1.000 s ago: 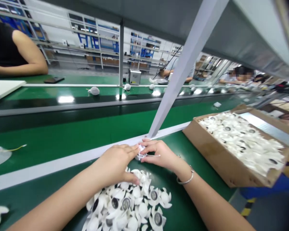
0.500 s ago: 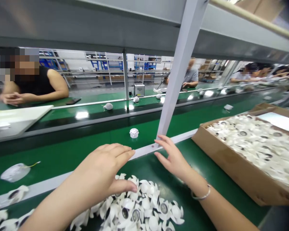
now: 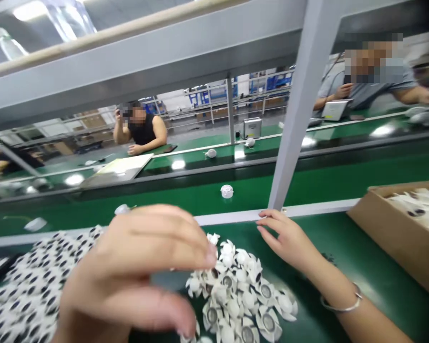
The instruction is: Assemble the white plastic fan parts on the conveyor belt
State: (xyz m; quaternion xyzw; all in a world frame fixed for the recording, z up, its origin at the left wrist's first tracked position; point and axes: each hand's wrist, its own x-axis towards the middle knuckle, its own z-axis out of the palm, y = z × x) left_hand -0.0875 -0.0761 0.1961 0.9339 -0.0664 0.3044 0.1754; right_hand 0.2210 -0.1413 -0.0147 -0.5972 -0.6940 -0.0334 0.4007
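My left hand [image 3: 139,271] is large and slightly blurred in the foreground. Its thumb is apart from the fingers, and I see nothing in its grasp. Just right of it on the green tabletop lies a loose pile of small white bladed parts [image 3: 232,290], shaped like little impellers with round grey centres. My right hand [image 3: 288,240], with a bracelet at its wrist, hovers or rests beyond the pile near the foot of the grey post [image 3: 293,124]. Its fingers are spread with nothing in them. Rows of similar white parts [image 3: 32,286] cover the left side, partly hidden by my left hand.
A cardboard box [image 3: 389,238] of white parts stands at the right. A round white housing [image 3: 227,192] sits on the green conveyor [image 3: 178,195] behind the pale rail [image 3: 232,217]. Co-workers sit across the line. A grey beam [image 3: 164,62] crosses overhead.
The view has swung left, bringing the rows of white parts into sight. My left hand has risen closer to the camera; my right hand stays open by the post.
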